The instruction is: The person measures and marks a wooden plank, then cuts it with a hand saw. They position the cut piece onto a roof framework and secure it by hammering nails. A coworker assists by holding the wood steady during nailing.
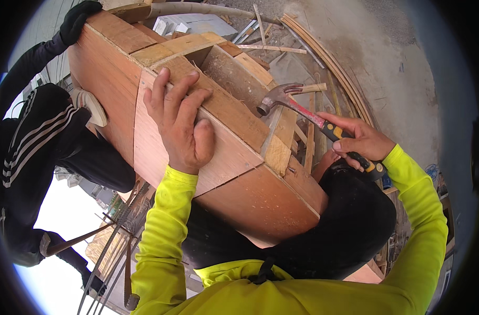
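Claw hammer (309, 111) over a wooden box (226, 207), mid-frame.
Right of centre, the right hand (361, 143) closes its fingers round the hammer's handle, the head above the box's top. Left of centre, the left hand (181, 126) lays loosely spread fingers on the box. Upper left, a co-worker's gloved hand (76, 23) touches its end.

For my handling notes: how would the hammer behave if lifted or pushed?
The hammer will probably feel head-heavy, given its metal head. Its curved claw would likely hinder rolling. Its grip looks rubbery, so perhaps not slippery.
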The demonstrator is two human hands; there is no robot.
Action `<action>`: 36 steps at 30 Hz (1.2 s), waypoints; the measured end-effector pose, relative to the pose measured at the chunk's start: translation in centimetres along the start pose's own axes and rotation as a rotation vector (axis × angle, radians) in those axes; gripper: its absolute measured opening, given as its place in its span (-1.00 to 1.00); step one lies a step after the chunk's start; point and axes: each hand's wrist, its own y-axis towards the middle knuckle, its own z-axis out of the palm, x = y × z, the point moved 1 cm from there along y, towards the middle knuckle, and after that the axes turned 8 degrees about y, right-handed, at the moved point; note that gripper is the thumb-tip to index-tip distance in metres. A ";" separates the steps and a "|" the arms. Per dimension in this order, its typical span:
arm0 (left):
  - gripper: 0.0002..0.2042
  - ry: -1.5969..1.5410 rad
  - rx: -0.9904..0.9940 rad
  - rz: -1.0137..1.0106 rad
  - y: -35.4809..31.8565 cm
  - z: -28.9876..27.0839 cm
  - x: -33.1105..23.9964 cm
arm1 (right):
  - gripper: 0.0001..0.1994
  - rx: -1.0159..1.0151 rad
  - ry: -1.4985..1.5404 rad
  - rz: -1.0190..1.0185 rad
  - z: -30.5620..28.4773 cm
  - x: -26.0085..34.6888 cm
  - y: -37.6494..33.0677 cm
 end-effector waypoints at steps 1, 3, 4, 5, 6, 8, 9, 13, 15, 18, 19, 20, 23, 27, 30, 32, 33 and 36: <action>-0.61 0.000 -0.029 -0.004 0.3 0.0 0.1 | -0.19 -0.033 0.083 -0.141 0.0 0.2 -0.1; -0.62 -0.026 -0.039 0.033 0.4 0.0 -0.1 | -0.19 -0.107 0.275 -0.260 0.0 0.1 0.0; -0.62 -0.012 -0.028 0.030 0.4 -0.1 -0.2 | -0.21 0.027 0.132 -0.187 0.3 0.1 -0.2; -0.62 0.004 -0.046 -0.010 0.7 0.0 -0.1 | -0.18 0.190 0.177 -0.022 0.7 0.0 -0.4; -0.62 -0.002 -0.048 0.012 0.8 -0.2 -0.2 | -0.19 0.174 0.068 -0.045 0.7 0.1 -0.5; -0.61 -0.042 -0.049 0.070 0.9 -0.2 -0.3 | -0.21 0.080 0.025 -0.043 0.5 -0.2 -0.7; -0.61 -0.013 -0.053 0.023 1.2 -0.2 -0.3 | -0.21 0.005 0.054 -0.107 0.4 -0.1 -0.7; -0.59 -0.048 -0.053 0.011 1.2 -0.4 -0.4 | -0.22 0.216 0.133 -0.088 1.6 -0.1 -1.7; -0.58 -0.121 -0.047 0.029 1.1 -0.3 -0.4 | -0.22 0.134 0.148 -0.018 1.7 -0.5 -1.9; -0.58 -0.161 -0.039 -0.017 0.8 -0.5 0.0 | -0.20 -0.088 0.111 -0.249 1.1 0.1 -1.1; -0.58 -0.206 -0.054 0.017 0.6 -0.7 0.1 | -0.19 0.033 0.155 -0.123 1.7 -0.2 -1.2; -0.58 -0.216 -0.067 0.027 0.6 -0.7 0.3 | -0.19 0.131 0.178 -0.057 2.0 -0.1 -1.3; -0.58 -0.125 -0.034 0.084 0.3 -0.6 0.6 | -0.16 0.107 0.035 -0.034 1.9 0.3 -0.4; -0.64 -0.054 0.007 0.042 -0.2 -0.5 0.3 | -0.17 -0.109 0.122 -0.230 1.9 1.6 2.0; -0.67 -0.080 -0.014 0.011 -0.6 -0.6 0.0 | -0.17 -0.214 0.244 -0.359 2.3 2.8 3.9; -0.68 -0.096 -0.018 0.011 -0.6 -0.6 0.1 | -0.17 -0.153 0.243 -0.462 2.7 3.4 4.9; -0.69 -0.096 -0.010 0.009 -0.6 -0.6 0.2 | -0.18 -0.062 0.200 -0.337 3.0 3.5 5.3; -0.70 -0.104 0.026 0.011 -0.1 -0.5 0.5 | -0.20 0.194 -0.070 -0.247 3.8 4.1 5.8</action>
